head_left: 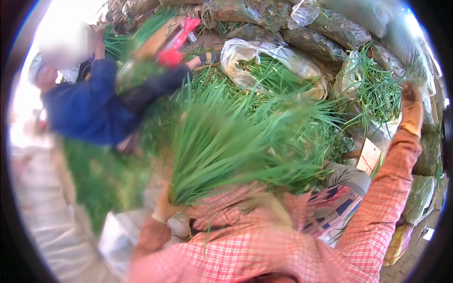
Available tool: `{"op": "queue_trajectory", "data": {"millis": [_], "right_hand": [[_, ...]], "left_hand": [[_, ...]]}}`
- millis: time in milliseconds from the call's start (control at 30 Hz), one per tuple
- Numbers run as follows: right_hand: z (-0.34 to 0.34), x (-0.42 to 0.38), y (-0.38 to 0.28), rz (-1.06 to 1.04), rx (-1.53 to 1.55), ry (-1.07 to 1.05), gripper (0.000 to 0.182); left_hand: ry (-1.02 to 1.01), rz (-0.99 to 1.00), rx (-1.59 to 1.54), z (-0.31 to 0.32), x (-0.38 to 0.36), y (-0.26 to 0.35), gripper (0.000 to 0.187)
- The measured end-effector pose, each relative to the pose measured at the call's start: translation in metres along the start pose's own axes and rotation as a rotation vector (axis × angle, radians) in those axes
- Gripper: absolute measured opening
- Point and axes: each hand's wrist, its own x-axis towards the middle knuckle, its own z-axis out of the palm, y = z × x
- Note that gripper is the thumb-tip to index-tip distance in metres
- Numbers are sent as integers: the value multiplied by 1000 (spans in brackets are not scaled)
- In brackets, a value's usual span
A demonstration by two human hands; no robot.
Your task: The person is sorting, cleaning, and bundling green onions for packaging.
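My left hand (164, 203) is closed round the base of a bunch of green chives (207, 146), whose long flat leaves fan up and to the right. The leaf tips are blurred. My right arm reaches far out to the right. At its end my right hand (411, 96) is beside an open plastic bag of loose greens (377, 92); blur hides how its fingers are set and whether they touch anything. A heap of loose greens (302, 137) spreads in front of me, partly behind the bunch.
A co-worker in a blue top (94, 108) sits at the left, one leg stretched toward the heap. A clear plastic bag (231, 54) lies open with greens inside. Stuffed sacks (255, 14) are stacked behind. A pale board (369, 155) stands near my knee. Bright pink plastic (174, 52) lies beyond.
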Motion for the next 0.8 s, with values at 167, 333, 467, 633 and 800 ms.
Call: {"op": "queue_trajectory", "data": {"millis": [167, 333, 467, 633, 800], "right_hand": [[-84, 4, 10, -805, -1655, 87, 67], [20, -269, 93, 656, -921, -913, 58], [66, -374, 179, 1055, -107, -1395, 91], [144, -351, 153, 801, 253, -856, 42], [129, -306, 126, 678, 320, -471, 35]], "left_hand": [[163, -58, -43, 14, -2, 18, 70], [280, -24, 219, 9, 16, 61, 69], [375, 7, 222, 17, 55, 121, 67], [402, 168, 296, 58, 93, 178, 65], [112, 186, 582, 111, 101, 214, 86]]}}
